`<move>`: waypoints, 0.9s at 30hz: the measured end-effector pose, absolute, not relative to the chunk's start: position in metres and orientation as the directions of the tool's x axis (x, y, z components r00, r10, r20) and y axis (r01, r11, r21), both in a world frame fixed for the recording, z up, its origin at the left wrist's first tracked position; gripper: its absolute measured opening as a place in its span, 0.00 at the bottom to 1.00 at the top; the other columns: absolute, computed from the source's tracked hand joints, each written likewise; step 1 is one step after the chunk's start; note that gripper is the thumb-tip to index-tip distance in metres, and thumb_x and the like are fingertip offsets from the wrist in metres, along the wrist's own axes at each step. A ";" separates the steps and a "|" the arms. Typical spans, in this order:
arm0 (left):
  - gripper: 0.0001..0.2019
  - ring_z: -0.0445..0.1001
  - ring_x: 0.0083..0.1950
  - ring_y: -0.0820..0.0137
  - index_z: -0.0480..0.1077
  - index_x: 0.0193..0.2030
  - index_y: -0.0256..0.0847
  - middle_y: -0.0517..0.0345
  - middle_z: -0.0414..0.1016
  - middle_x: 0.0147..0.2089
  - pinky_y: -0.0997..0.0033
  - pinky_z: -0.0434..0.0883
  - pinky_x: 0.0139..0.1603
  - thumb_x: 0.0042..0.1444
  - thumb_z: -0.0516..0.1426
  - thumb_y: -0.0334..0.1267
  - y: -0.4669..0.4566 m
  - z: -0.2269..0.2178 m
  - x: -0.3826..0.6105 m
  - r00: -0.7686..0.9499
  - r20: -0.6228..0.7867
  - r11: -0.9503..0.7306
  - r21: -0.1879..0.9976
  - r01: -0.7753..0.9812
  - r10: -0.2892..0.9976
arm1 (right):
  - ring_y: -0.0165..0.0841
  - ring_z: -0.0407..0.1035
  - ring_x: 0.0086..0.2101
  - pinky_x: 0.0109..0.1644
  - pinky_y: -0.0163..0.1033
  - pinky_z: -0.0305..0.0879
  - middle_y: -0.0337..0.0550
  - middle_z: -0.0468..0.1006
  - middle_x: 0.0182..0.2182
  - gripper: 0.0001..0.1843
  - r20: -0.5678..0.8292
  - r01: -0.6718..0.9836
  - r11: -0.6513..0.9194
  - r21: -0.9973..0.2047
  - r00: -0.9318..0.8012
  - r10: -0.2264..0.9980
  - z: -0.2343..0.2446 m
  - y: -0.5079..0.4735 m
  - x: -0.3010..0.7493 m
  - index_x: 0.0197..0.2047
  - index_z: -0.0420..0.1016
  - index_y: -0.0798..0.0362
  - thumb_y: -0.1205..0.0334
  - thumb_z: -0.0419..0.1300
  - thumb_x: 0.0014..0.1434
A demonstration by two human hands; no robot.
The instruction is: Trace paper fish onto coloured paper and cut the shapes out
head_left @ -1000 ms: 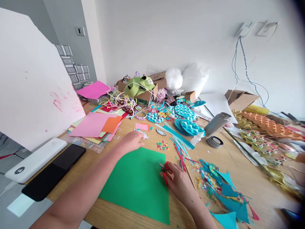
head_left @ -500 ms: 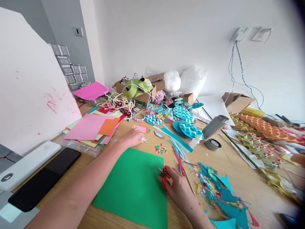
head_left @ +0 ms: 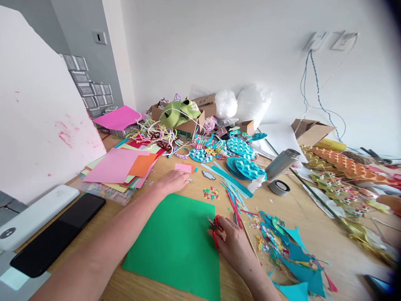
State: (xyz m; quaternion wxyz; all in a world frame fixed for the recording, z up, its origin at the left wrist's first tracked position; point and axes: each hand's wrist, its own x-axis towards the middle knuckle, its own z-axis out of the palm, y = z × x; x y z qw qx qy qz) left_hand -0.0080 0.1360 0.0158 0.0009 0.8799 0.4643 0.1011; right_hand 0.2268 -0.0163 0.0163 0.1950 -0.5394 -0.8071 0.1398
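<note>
My left hand [head_left: 176, 181] reaches past the far edge of the green paper sheet [head_left: 175, 242]. Its fingers are bent down together over a small white paper cutout [head_left: 189, 179], which they mostly cover. Red-handled scissors [head_left: 215, 230] are in my right hand [head_left: 233, 240], which rests on the sheet's right edge with the blades pointing away. Just beyond my left fingertips lie pink and orange paper pieces [head_left: 183, 167]. A grey and white fish-shaped cutout [head_left: 209, 175] lies to their right, and a cluster of tiny coloured paper bits [head_left: 211, 193] sits above the sheet.
Coloured papers [head_left: 109, 165], a black phone [head_left: 59, 234] and a white device [head_left: 40, 209] lie left. Blue scalloped discs [head_left: 246, 169], a glue bottle [head_left: 256, 184] and a steel flask [head_left: 282, 164] stand right. Teal scraps [head_left: 297, 263] cover the near right. Another person's hand [head_left: 390, 203] shows far right.
My left hand has shifted slightly and now covers more of the small white cutout. My right hand keeps the scissors in nearly the same place.
</note>
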 end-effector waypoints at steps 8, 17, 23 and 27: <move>0.09 0.74 0.49 0.64 0.73 0.43 0.38 0.50 0.78 0.45 0.67 0.68 0.52 0.59 0.55 0.39 0.138 0.011 -0.010 0.525 0.213 -0.560 0.161 0.813 0.824 | 0.34 0.68 0.29 0.31 0.34 0.58 0.40 0.71 0.27 0.08 0.168 0.812 0.379 -0.443 -0.341 0.925 0.015 -0.016 0.227 0.28 0.59 0.50 0.65 0.54 0.59; 0.15 0.72 0.53 0.60 0.74 0.47 0.40 0.48 0.76 0.48 0.64 0.68 0.54 0.51 0.60 0.31 0.150 0.008 -0.037 0.464 0.206 -0.503 0.225 0.834 0.861 | 0.32 0.67 0.28 0.30 0.33 0.58 0.39 0.71 0.26 0.09 0.211 0.806 0.410 -0.426 -0.352 0.912 0.012 -0.016 0.228 0.28 0.59 0.50 0.65 0.55 0.59; 0.14 0.70 0.55 0.63 0.74 0.48 0.42 0.52 0.75 0.50 0.66 0.65 0.57 0.54 0.58 0.30 0.151 0.004 -0.034 0.464 0.224 -0.512 0.276 0.814 0.857 | 0.32 0.67 0.27 0.30 0.33 0.58 0.39 0.71 0.25 0.09 0.221 0.808 0.413 -0.420 -0.351 0.910 0.013 -0.017 0.228 0.28 0.59 0.50 0.65 0.56 0.58; 0.12 0.72 0.53 0.65 0.75 0.46 0.41 0.52 0.77 0.48 0.67 0.66 0.56 0.58 0.53 0.31 0.153 0.001 -0.036 0.387 0.257 -0.457 0.331 0.826 0.886 | 0.32 0.68 0.27 0.30 0.33 0.58 0.39 0.72 0.25 0.08 0.234 0.800 0.413 -0.436 -0.342 0.910 0.014 -0.017 0.227 0.28 0.60 0.50 0.64 0.55 0.58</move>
